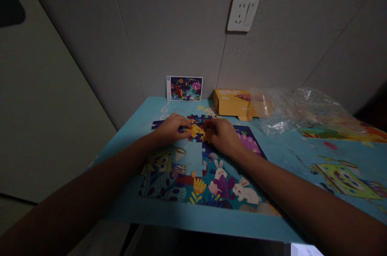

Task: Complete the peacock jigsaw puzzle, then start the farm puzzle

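A partly joined jigsaw puzzle [211, 183] with rabbits and flowers lies on the blue table [193, 217]. My left hand [171, 128] and my right hand [222, 135] meet over the puzzle's far part. Their fingertips press down on an orange puzzle piece [196, 130] between them. Both hands have their fingers curled onto that piece. A gap of bare table shows in the puzzle's middle, just in front of the hands.
A small reference picture card [184, 88] leans on the wall at the table's back. An orange box [232, 103] stands to its right, beside a crumpled clear plastic bag [299, 113]. A wall socket [243, 12] is above.
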`<state>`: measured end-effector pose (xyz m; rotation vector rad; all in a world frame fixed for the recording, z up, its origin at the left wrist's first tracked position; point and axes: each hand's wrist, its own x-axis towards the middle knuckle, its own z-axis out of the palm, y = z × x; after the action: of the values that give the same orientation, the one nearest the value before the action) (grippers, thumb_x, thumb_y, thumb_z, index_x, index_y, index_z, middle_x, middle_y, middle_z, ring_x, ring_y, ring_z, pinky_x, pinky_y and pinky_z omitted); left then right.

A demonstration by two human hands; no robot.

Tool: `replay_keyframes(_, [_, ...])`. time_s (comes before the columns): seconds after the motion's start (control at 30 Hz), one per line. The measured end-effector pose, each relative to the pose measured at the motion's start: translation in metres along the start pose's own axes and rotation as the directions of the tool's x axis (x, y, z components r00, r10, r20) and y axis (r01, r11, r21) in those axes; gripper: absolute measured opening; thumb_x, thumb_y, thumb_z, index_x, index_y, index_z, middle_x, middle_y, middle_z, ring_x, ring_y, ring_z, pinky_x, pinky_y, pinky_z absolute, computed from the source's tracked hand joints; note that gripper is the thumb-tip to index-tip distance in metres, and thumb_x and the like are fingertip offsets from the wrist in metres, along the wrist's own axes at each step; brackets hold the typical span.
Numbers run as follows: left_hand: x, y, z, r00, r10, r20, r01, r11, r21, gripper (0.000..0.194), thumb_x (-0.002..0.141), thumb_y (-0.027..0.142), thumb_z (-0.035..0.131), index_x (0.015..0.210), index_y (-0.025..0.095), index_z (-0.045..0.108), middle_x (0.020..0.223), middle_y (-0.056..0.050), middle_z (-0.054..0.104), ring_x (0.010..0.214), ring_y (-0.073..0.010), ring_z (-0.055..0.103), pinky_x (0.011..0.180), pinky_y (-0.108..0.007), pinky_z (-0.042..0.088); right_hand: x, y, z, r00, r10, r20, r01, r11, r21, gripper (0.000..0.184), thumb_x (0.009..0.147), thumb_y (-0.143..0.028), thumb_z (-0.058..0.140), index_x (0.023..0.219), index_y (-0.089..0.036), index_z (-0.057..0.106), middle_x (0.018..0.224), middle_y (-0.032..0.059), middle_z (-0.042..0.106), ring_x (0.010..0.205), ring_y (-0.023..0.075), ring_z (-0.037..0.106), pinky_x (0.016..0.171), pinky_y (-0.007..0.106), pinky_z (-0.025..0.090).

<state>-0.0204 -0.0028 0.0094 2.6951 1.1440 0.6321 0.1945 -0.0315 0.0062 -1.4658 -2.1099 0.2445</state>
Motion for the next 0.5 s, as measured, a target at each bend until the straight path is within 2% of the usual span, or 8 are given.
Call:
replay_keyframes(0.13, [-0.0002, 0.0006, -0.0007, 1.0, -0.01, -0.019, 0.01, 1.0, -0.014, 0.022, 0.078, 0.027, 0.071, 0.098, 0.019, 0.071, 0.099, -0.004, 0.072, 0.098, -0.0211, 0.062, 0.094, -0.036, 0.043, 0.0022, 0.0022, 0.0029, 1.0, 0.01, 0.027, -0.01, 1.0, -0.015, 0.033, 0.077, -0.008, 0.052, 0.104, -0.015, 0.07, 0.103, 0.0077, 0.072, 0.095, 0.0234, 0.062, 0.086, 0.033, 0.044])
replay_keyframes(0.27, [-0.0007, 0.0029, -0.0016, 0.997, -0.049, -0.063, 0.042, 0.993, -0.107, 0.029, 0.075, 0.023, 0.071, 0.104, 0.019, 0.07, 0.101, -0.006, 0.066, 0.095, -0.0199, 0.061, 0.088, -0.033, 0.046, 0.0023, 0.002, 0.0027, 1.0, -0.008, 0.019, 0.009, 1.0, -0.018, 0.032, 0.077, -0.011, 0.055, 0.105, -0.015, 0.069, 0.099, 0.0077, 0.072, 0.092, 0.0237, 0.062, 0.082, 0.033, 0.044])
replay_keyframes(0.43, [-0.0006, 0.0082, -0.0039, 0.971, -0.118, -0.209, 0.054, 0.957, -0.287, 0.049, 0.08, 0.015, 0.062, 0.128, 0.017, 0.055, 0.091, -0.002, 0.06, 0.082, -0.0147, 0.058, 0.08, -0.029, 0.048, 0.001, 0.0001, 0.001, 1.0, -0.02, 0.007, 0.02, 1.0, -0.006, 0.029, 0.077, -0.013, 0.057, 0.102, -0.015, 0.07, 0.096, 0.0078, 0.071, 0.088, 0.0219, 0.062, 0.078, 0.031, 0.044])
replay_keyframes(0.5, [-0.0005, 0.0068, -0.0054, 0.961, -0.102, -0.259, 0.04, 0.972, -0.233, 0.047, 0.082, 0.012, 0.058, 0.128, 0.015, 0.055, 0.091, -0.003, 0.06, 0.085, -0.0157, 0.057, 0.083, -0.031, 0.048, 0.0007, 0.0001, 0.0013, 1.0, -0.022, 0.004, 0.022, 1.0, -0.019, 0.028, 0.076, -0.011, 0.057, 0.101, -0.015, 0.07, 0.095, 0.0082, 0.071, 0.088, 0.0221, 0.061, 0.078, 0.031, 0.044])
